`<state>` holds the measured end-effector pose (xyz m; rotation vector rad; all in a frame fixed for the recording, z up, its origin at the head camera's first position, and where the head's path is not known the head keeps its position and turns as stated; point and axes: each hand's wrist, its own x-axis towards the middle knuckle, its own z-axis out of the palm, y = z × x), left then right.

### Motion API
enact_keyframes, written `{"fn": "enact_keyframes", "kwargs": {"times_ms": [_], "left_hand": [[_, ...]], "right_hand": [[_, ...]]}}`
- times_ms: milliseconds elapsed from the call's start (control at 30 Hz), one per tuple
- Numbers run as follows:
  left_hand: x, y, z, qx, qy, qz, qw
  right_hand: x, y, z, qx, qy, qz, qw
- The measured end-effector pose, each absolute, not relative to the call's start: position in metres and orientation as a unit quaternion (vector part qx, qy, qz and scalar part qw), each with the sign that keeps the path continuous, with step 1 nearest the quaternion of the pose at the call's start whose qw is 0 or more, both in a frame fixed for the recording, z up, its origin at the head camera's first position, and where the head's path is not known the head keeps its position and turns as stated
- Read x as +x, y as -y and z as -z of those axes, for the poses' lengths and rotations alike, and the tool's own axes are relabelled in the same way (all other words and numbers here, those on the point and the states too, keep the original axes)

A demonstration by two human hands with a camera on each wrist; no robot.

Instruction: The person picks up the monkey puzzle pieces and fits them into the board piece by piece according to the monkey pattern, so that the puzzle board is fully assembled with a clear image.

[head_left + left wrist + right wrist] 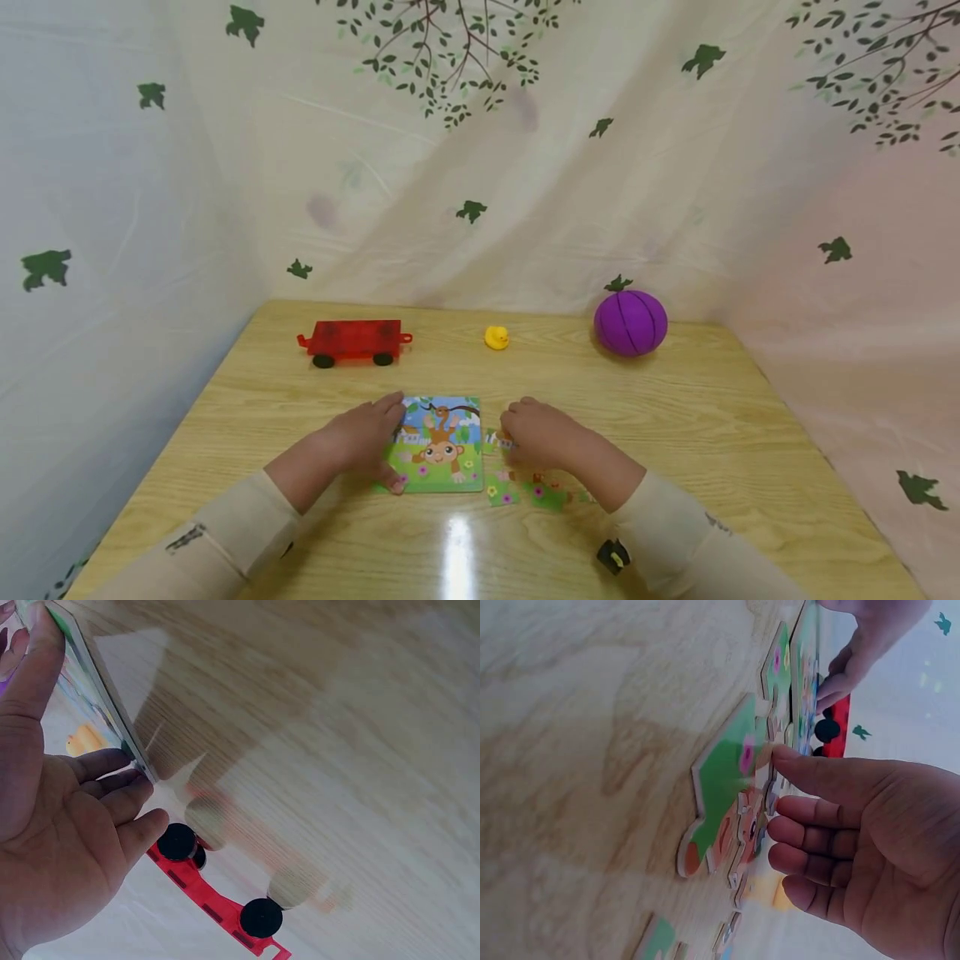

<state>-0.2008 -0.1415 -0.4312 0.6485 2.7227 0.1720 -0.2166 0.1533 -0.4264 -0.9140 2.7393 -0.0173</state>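
Note:
My left hand (363,440) grips the left side of a square monkey picture puzzle board (441,446). Its thumb is at the near corner and its fingers at the far corner, as the left wrist view also shows along the board's edge. Just right of the board, my right hand (542,435) pinches a small puzzle piece (491,442) with houses on it, thumb and index finger at its edge; the fingers cover part of it. Close to that hand lie a green piece with purple and yellow flowers (501,494) and another green piece with a pink flower (731,757).
Along the back of the wooden table (675,417) stand a red toy wagon (356,340), a yellow rubber duck (497,337) and a purple ball (631,323). More loose pieces lie partly behind my right wrist. A leaf-patterned cloth (525,208) hangs behind the table.

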Motion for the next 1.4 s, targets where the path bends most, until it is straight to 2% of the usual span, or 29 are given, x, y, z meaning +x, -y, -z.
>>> {"fn": "enact_keyframes", "kwargs": {"times_ms": [367, 500, 733, 967, 1400], "left_hand": [[-0.202, 0.146, 0.434, 0.22, -0.956, -0.071, 0.178], [-0.202, 0.148, 0.435, 0.216, -0.956, -0.08, 0.184], [-0.202, 0.152, 0.437, 0.223, -0.955, -0.078, 0.178], [-0.203, 0.153, 0.44, 0.236, -0.953, -0.083, 0.169], [-0.202, 0.155, 0.44, 0.241, -0.95, -0.1, 0.169]], "right_hand": [[-0.224, -0.157, 0.421, -0.305, -0.937, 0.032, 0.164], [-0.228, -0.153, 0.416, -0.33, -0.929, 0.064, 0.155], [-0.23, -0.114, 0.412, -0.386, -0.908, 0.081, 0.145], [-0.237, -0.07, 0.427, -0.428, -0.89, 0.073, 0.139], [-0.246, -0.041, 0.441, -0.42, -0.887, 0.094, 0.168]]}}
